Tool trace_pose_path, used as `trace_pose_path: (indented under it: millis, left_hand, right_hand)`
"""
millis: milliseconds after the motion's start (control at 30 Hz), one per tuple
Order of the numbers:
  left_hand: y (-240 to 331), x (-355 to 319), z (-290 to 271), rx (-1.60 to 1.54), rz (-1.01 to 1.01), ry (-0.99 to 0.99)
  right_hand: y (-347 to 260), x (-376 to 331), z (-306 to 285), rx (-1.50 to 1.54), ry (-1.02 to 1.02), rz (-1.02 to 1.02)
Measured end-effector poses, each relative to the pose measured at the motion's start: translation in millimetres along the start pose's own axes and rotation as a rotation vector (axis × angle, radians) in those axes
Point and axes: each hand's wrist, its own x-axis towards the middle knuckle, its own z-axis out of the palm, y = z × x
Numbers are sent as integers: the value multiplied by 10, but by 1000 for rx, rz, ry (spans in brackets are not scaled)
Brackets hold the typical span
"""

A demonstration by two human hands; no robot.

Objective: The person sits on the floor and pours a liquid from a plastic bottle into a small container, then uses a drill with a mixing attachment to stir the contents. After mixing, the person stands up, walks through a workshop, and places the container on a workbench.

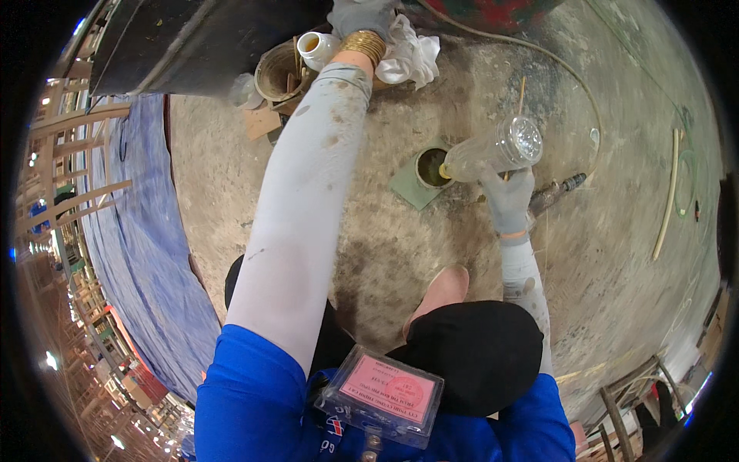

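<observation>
In a grey glove, my right hand [508,196] is closed round a clear plastic bottle [481,158]. The bottle lies tilted with its base up to the right, and its yellowish neck reaches the rim of a small round pot [422,175] holding dark liquid. That pot stands on a piece of green card [412,192]. My left hand [362,14], also gloved in grey, reaches far forward to the top edge, where its fingers are hard to make out. Beside its wrist are a white plastic container [314,48] and a crumpled white cloth [410,54].
A bucket [275,73] with sticks inside stands at the far left. A hose [589,92] curves over the concrete floor to a dark-handled tool [571,183]. Blue sheeting [150,239] hangs along the left, and a pale rod [667,196] lies at the right.
</observation>
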Motion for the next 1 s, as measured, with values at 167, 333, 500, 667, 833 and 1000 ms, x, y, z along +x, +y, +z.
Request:
trace_pose_path:
  millis: [167,333,500,667,833,1000]
  left_hand:
    - [181,86,-120,-196,379,24]
    - [782,-33,-449,-574,503,-165]
    - [1309,-438,-981,-721,697,-346]
    - [1368,-898,-1451,-1127,82,-738]
    - [644,-1016,-1741,-75,416,-653]
    - [129,-1306,-1626,422,394,-945]
  right_hand:
    - [89,-45,37,145,72,41]
    - [85,-14,108,258,117,112]
    - [67,129,166,249,126,-21]
    - [-32,211,176,-75,41,-52]
    - [-64,253,224,-131,4,-75]
    - [-83,254,139,-326,-27,-168]
